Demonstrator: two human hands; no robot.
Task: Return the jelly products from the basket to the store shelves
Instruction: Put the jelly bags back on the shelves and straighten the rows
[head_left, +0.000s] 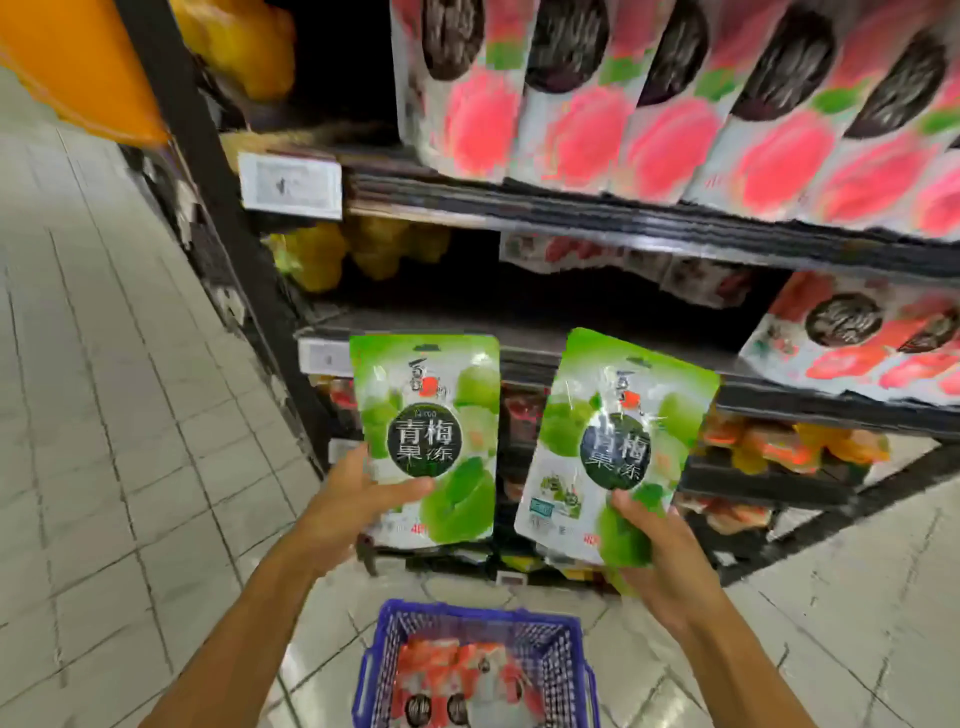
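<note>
While both are held, left pouch (426, 405) and right pouch (618, 431) read 青梅果冻.

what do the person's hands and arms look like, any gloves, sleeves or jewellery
The left hand and right hand are bare: no gloves, rings or markings show. The left forearm and right forearm are bare too, with no sleeve, watch or bracelet in view.
</note>
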